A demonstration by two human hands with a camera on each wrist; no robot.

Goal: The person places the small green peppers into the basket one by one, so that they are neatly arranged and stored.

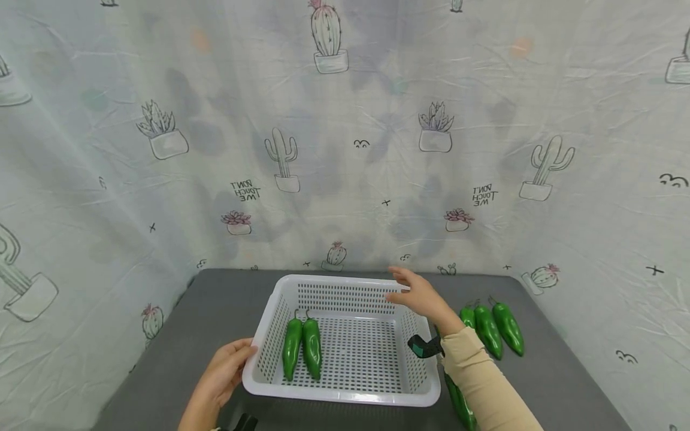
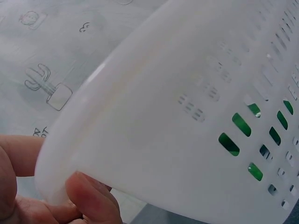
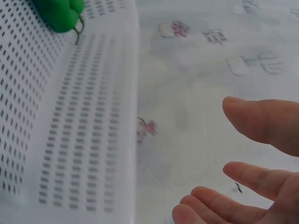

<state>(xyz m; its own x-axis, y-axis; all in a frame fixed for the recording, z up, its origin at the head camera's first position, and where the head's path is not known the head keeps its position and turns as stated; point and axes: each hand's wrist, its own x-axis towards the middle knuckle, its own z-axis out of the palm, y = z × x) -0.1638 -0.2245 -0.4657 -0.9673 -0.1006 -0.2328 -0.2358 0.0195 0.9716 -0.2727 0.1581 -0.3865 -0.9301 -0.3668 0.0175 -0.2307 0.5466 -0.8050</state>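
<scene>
A white perforated plastic basket (image 1: 345,396) is at the middle of the table. Two green peppers (image 1: 311,348) lie side by side in its left half, stems away from me. My left hand (image 1: 223,365) grips the basket's left rim; the left wrist view has the rim (image 2: 60,154) pinched between the thumb (image 2: 91,198) and the fingers. Over the far right corner of the basket is my right hand (image 1: 423,299), holding nothing. Its thumb (image 3: 261,119) and fingers are spread apart in the right wrist view, beside the basket wall.
More green peppers (image 1: 508,328) lie on the grey table (image 1: 539,383) to the right of the basket. Another pepper (image 1: 458,401) is partly hidden under my right forearm. A curtain (image 1: 356,197) printed with cactus drawings hangs behind the table and along its sides.
</scene>
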